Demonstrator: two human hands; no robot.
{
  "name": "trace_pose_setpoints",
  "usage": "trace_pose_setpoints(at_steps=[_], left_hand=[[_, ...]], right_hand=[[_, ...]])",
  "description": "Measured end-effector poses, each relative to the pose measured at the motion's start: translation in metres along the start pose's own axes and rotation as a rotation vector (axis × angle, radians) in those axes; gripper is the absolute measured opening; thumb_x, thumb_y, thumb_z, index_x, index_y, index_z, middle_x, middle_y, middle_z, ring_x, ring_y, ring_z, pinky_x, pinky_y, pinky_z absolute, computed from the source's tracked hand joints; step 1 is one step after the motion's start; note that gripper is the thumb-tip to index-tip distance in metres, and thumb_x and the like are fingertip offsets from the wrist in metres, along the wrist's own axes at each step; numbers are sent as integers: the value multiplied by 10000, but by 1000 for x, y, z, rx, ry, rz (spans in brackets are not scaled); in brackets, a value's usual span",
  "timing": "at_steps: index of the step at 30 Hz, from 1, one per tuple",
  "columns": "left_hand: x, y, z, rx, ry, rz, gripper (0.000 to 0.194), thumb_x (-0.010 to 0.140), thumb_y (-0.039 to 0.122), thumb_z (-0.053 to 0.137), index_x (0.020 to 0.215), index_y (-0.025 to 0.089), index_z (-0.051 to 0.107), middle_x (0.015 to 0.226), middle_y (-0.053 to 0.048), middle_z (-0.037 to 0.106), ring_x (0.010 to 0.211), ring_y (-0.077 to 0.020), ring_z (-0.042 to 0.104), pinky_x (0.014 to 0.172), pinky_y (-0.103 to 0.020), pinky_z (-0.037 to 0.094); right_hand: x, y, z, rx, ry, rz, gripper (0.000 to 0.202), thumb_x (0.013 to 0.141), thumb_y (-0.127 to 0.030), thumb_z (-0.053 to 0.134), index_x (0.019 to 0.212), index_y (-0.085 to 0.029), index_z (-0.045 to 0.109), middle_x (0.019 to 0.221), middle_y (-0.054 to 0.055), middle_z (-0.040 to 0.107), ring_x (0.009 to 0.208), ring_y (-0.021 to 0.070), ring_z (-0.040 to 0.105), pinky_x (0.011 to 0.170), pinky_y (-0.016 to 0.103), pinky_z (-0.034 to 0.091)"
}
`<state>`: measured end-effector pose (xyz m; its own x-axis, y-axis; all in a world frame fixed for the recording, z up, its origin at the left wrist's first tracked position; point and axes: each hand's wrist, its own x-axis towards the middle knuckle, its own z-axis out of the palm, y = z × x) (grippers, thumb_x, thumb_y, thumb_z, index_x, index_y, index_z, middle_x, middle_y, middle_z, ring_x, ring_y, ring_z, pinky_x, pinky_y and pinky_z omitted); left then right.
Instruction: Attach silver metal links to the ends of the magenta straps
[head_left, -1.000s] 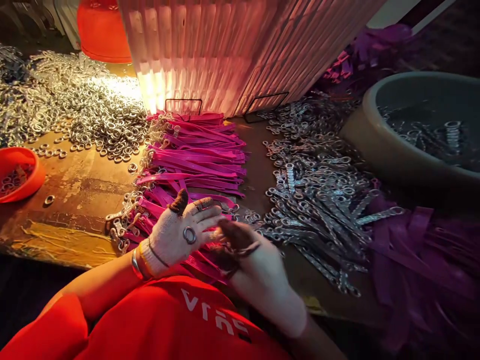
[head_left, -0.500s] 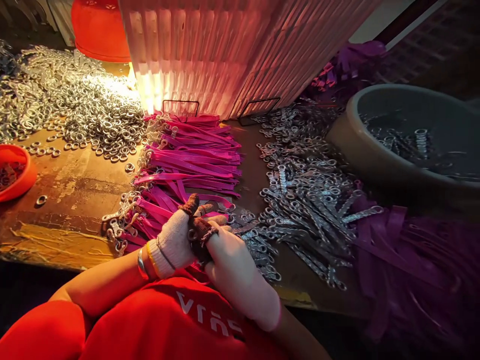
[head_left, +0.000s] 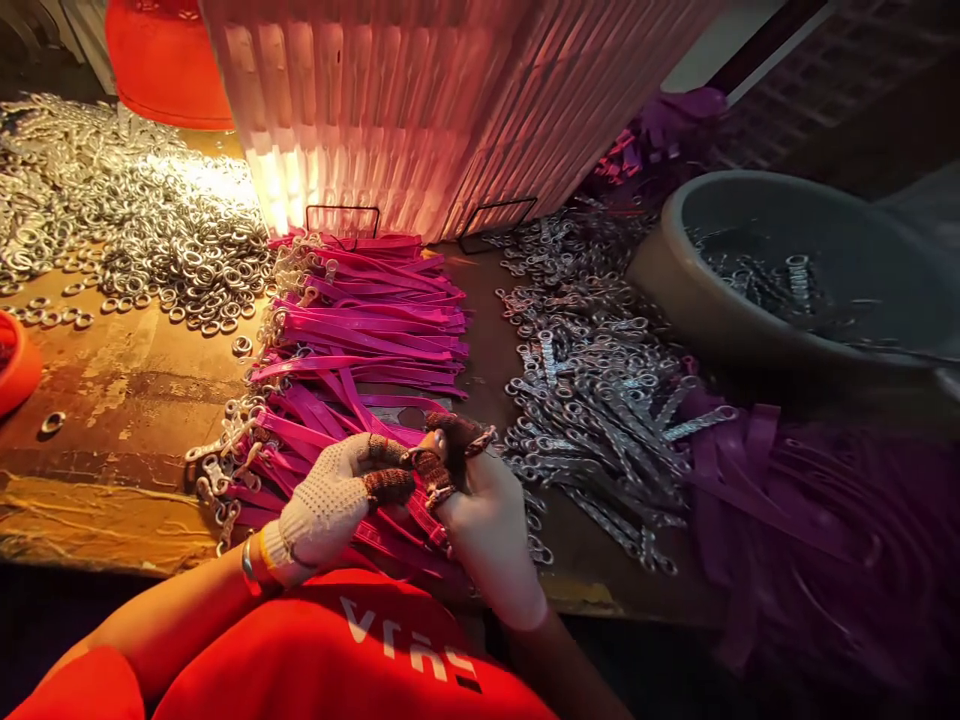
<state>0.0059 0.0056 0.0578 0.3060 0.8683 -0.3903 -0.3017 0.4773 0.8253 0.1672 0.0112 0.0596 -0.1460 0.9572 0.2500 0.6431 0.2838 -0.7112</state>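
My left hand (head_left: 334, 495), in a white dotted glove with brown finger coverings, has its fingertips pinched together. Facing it, my right hand (head_left: 484, 520) is curled closed in a similar glove, its fingers meeting the left ones. A tiny shiny bit shows between the fingertips, too small and covered to name. Beneath the hands lie magenta straps (head_left: 360, 320) in a layered row, several with metal links (head_left: 217, 480) at their left ends. Nearest my right hand is a heap of silver braided metal strips with ring ends (head_left: 600, 430).
A pile of metal rings (head_left: 195, 260) glows under a red lamp shade (head_left: 169, 65) at left. An orange bowl (head_left: 19, 370) sits at the left edge. Corrugated panels (head_left: 390, 110) stand behind the straps. At right are a grey basin (head_left: 675, 250) and purple straps (head_left: 795, 510).
My hands have shifted from overlapping and clasped to fingertip against fingertip, my left hand slightly lower and to the left. The whole view has slid a little, with the table things displaced leftward.
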Motion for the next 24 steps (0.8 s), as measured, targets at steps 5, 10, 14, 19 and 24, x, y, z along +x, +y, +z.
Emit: trace_pose_setpoints(at_steps=[5, 10, 14, 19, 24], left_hand=[[2, 2, -6, 479, 77, 184, 219, 877, 383, 613, 879, 164, 616, 748, -28, 640, 649, -141, 564, 612, -254, 448], [9, 11, -21, 1009, -17, 401, 120, 793, 141, 566, 869, 182, 649, 852, -75, 670, 739, -191, 583, 746, -312, 476], [15, 9, -32, 1200, -120, 398, 269, 737, 52, 492, 920, 187, 635, 871, -83, 669, 758, -207, 590, 723, -311, 464], [20, 17, -22, 1096, -109, 400, 159, 757, 86, 494, 855, 180, 576, 835, -52, 638, 724, -162, 559, 682, -270, 447], [49, 54, 9, 937, -241, 185, 171, 912, 187, 368, 797, 182, 495, 618, 23, 538, 504, -103, 481, 486, -206, 405]], right_hand=[[-4, -1, -4, -186, -60, -103, 546, 785, -60, 459, 1308, -199, 536, 1133, 110, 665, 910, 226, 658, 773, 329, 528], [4, -1, -17, -566, -327, -298, 309, 696, -56, 518, 947, -159, 668, 1099, 141, 669, 758, 208, 627, 637, 296, 435], [16, -9, -25, -637, -540, -282, 138, 720, -103, 535, 775, -177, 637, 795, 86, 670, 642, 184, 565, 571, 304, 302], [17, -13, -31, -535, -530, -251, 82, 714, -178, 535, 734, -194, 613, 655, 43, 630, 575, 173, 516, 548, 321, 228], [2, 13, -24, -438, -99, -196, 164, 784, -144, 445, 739, -182, 598, 664, 62, 621, 573, 176, 516, 561, 297, 307]])
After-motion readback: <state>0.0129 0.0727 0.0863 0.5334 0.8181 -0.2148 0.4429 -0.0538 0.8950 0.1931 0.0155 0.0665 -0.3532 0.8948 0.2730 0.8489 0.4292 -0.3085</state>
